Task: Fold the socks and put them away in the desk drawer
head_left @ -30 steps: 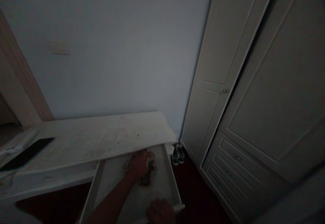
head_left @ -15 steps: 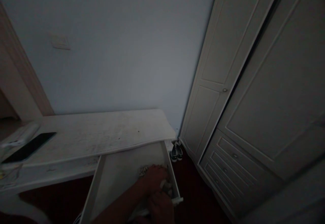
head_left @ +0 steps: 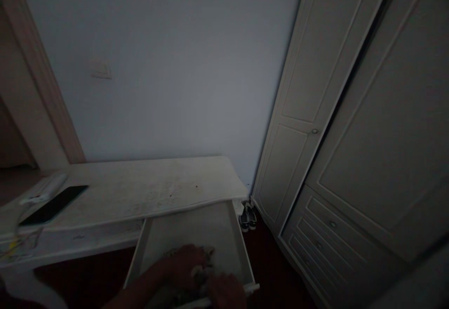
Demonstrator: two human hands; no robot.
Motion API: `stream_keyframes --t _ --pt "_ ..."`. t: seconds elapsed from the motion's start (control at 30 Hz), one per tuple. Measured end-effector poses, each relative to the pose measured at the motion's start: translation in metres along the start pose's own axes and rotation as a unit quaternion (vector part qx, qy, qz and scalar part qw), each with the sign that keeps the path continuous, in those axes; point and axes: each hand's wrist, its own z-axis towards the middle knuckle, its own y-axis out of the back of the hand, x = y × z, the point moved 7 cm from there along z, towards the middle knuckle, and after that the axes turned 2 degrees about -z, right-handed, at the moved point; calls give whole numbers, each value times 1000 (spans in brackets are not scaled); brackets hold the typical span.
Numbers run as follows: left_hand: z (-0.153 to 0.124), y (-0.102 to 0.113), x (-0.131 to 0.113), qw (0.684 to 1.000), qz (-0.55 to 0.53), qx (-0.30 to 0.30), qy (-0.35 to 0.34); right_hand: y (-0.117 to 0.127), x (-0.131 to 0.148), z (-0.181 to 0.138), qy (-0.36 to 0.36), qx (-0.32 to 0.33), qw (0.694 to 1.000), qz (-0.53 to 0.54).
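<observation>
A drawer point(head_left: 189, 229) stands pulled out of the white desk point(head_left: 150, 183). My left hand point(head_left: 187, 262) reaches into it from the lower left, fingers curled over a small pale bundle point(head_left: 199, 274). The bundle's kind is too dark and blurred to tell. Close beside it, near the drawer's front, my right hand point(head_left: 226, 290) is closed, its fingers bent towards the same bundle. What lies inside the right hand is hidden. A patterned bit shows just behind my left hand.
A dark flat tablet-like device point(head_left: 54, 205) lies on the desk's left part, beside a white box-shaped object point(head_left: 45, 188). Shoes point(head_left: 248, 218) stand on the dark red floor right of the desk. A white wardrobe point(head_left: 291, 159) rises on the right.
My left hand has moved leftward inside the drawer, away from its right side, and the pale bundle has shifted with it. My right hand is slightly lower. The view has turned a little left.
</observation>
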Motion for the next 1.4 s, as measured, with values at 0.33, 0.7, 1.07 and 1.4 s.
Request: stream_keyframes --t 0.33,0.7,1.07,1.4 --pt "-56 15 23 980 51 -23 191 3 -2 2 37 64 997 -3" --pt "-66 64 79 910 100 -159 368 1 -2 -1 38 70 997 -17" --pt "-20 86 60 897 106 -215 371 -7 -2 -9 11 -74 997 -14" --pt "93 33 -53 988 70 -101 89 -10 -2 -13 62 -12 998 -30"
